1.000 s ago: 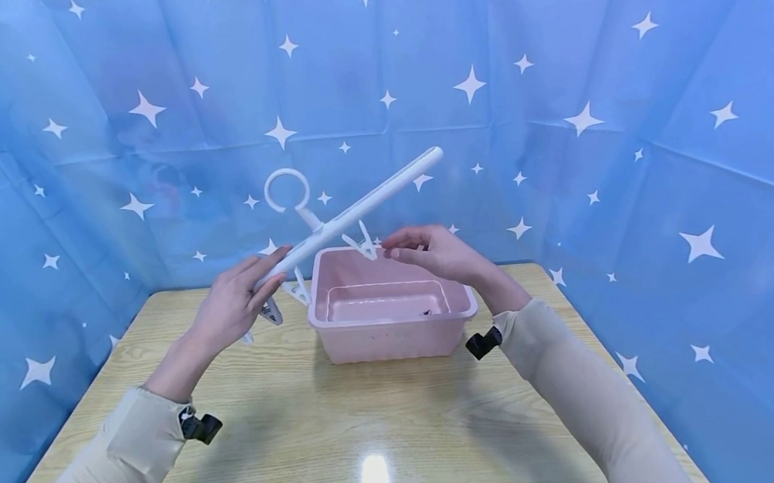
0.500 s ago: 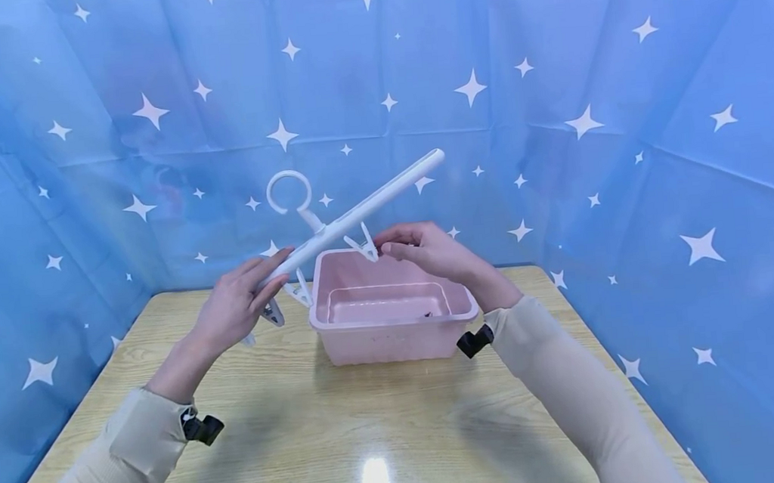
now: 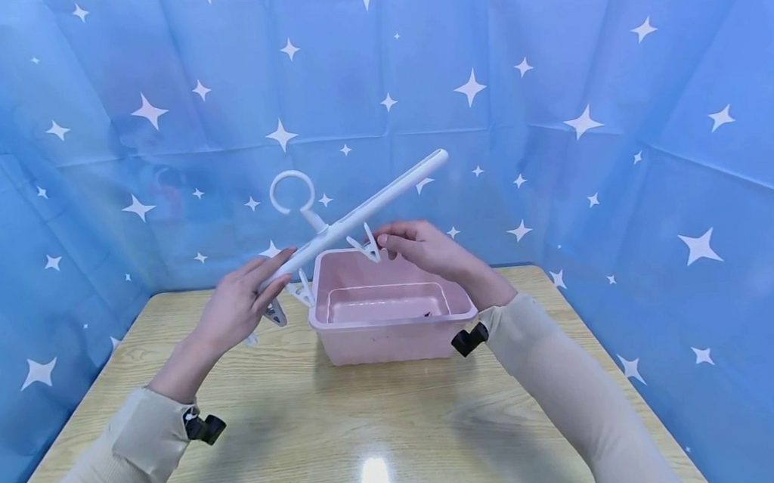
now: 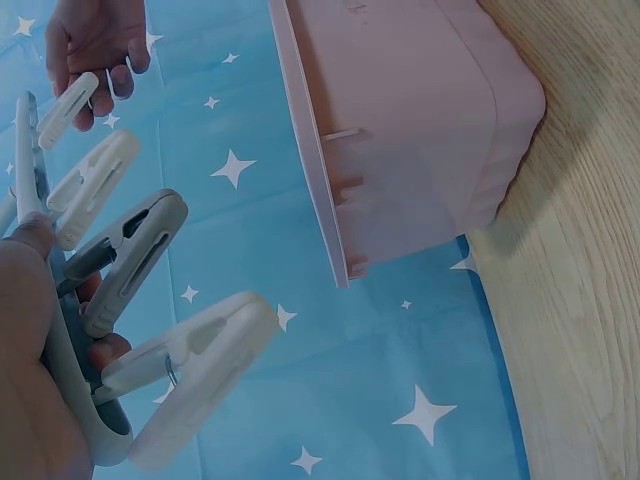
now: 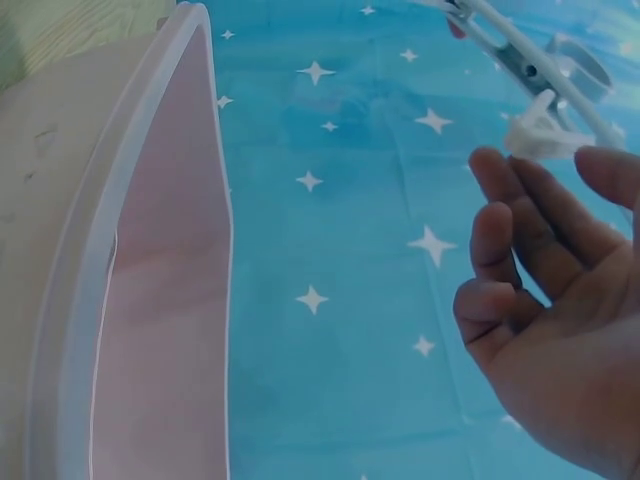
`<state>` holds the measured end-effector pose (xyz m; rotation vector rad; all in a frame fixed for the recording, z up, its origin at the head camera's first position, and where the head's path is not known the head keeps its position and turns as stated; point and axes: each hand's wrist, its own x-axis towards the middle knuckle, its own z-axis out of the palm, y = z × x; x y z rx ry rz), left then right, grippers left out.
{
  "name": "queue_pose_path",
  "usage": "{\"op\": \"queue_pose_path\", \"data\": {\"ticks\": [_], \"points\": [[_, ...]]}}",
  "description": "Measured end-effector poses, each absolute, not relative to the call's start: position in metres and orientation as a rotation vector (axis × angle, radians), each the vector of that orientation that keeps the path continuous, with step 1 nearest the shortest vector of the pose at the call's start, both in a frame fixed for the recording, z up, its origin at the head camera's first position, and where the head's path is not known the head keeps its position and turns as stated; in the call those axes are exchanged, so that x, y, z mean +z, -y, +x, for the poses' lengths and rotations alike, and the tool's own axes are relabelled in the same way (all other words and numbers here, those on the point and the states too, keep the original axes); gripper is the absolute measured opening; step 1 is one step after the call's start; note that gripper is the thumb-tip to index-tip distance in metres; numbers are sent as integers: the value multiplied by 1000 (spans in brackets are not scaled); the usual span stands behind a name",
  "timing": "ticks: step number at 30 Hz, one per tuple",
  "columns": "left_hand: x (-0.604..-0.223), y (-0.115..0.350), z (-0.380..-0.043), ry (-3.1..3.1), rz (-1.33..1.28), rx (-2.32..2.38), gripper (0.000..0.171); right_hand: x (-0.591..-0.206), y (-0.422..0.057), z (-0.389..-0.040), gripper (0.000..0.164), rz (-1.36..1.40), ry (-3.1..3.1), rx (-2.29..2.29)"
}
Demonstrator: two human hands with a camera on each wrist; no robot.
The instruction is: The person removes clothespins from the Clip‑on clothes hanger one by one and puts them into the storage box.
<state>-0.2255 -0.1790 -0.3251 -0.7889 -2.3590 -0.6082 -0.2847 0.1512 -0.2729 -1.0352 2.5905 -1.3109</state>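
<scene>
A white hanger (image 3: 358,217) with a round hook (image 3: 292,192) and several clips tilts up to the right, above the table. My left hand (image 3: 244,294) grips the lower end of its bar, thumb in front and fingers behind. Beside that hand hang a grey clip (image 4: 137,262) and a white clip (image 4: 205,370). My right hand (image 3: 429,253) is at a white clip (image 3: 367,244) under the bar's upper half. In the right wrist view, its thumb and fingertips flank the end of that clip, with the other fingers bent loosely.
Behind and below the hanger, a pink plastic bin (image 3: 395,341) stands towards the table's back edge. One small dark bit shows inside it. Blue curtains (image 3: 373,68) with white stars close off the back and both sides of the wooden table (image 3: 320,436).
My right hand has come left to the clip, its thumb and fingertips drawing closer together. The hanger has shifted slightly right, still in my left hand.
</scene>
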Motion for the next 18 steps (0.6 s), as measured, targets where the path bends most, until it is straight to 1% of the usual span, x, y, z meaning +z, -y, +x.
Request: {"op": "queue_pose_path", "data": {"ticks": [18], "points": [[-326,179,-226,2354,-808,-615,45,-275,-138,-288,44,-1025,-2210,-1585]]}}
